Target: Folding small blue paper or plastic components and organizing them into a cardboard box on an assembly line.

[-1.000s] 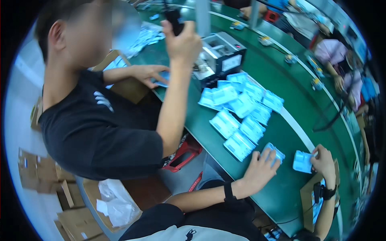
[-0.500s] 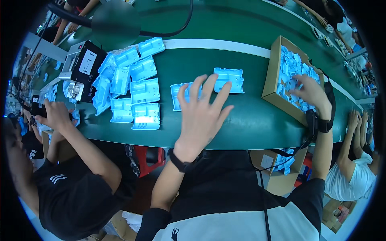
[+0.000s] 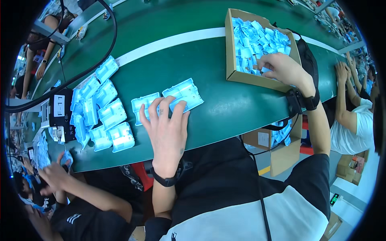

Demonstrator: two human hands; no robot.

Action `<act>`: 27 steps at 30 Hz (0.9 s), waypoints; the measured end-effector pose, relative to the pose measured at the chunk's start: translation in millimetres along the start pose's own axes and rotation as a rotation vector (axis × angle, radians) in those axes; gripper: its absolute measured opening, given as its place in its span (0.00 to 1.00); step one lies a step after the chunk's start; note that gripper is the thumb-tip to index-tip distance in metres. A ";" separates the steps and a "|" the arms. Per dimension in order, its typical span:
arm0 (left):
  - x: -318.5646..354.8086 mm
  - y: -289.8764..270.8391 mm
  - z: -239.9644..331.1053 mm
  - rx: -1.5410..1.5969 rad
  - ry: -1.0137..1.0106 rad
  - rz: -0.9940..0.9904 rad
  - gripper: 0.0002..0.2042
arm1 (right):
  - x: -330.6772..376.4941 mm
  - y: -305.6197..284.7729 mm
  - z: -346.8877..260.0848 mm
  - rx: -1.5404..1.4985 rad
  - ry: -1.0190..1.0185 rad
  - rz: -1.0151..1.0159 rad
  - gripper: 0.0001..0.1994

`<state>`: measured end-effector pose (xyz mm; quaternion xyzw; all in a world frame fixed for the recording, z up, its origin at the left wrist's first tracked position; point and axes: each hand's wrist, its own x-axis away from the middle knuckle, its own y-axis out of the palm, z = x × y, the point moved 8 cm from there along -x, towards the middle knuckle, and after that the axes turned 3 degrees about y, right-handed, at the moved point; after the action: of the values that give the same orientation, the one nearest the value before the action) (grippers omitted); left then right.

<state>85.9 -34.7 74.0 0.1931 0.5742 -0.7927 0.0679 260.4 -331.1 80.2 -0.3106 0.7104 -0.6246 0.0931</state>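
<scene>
- Blue shells, two of them, lie side by side under your left hand (image 3: 165, 130): the first shell (image 3: 140, 105) at ten o'clock from the middle of your view, the second shell (image 3: 187, 89) nearer twelve.
- The second shell has its long axis running from eight to two o'clock, its end with small dark marks pointing to two; your hand covers too much of the first shell to tell its long axis.
- Your left fingers are spread and bent over both shells, not clenched; you cannot tell how firmly they touch.
- Your right hand (image 3: 287, 72) reaches, fingers curled, into the cardboard box (image 3: 230, 48) between one and two o'clock; you cannot tell whether it pinches one of the small blue pieces (image 3: 255, 36), too many to count.
- At nine o'clock sits a shell pile (image 3: 112, 114), about nine, overlapping; one black machine (image 3: 62, 104) stands just beyond.
- One black cable (image 3: 113, 36) loops across at ten to eleven, passing in front of the machine.
- One lower box (image 3: 285, 160) sits below the table (image 3: 225, 106) edge, toward four.
</scene>
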 end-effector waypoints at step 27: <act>24.0 5.9 -22.6 0.135 -0.001 0.206 0.11 | -39.4 16.3 -228.9 -0.148 -0.484 0.315 0.05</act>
<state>71.0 -12.7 53.6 0.2548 0.4969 -0.8184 0.1360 167.1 -118.8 101.0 -0.3425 0.7506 -0.4569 0.3325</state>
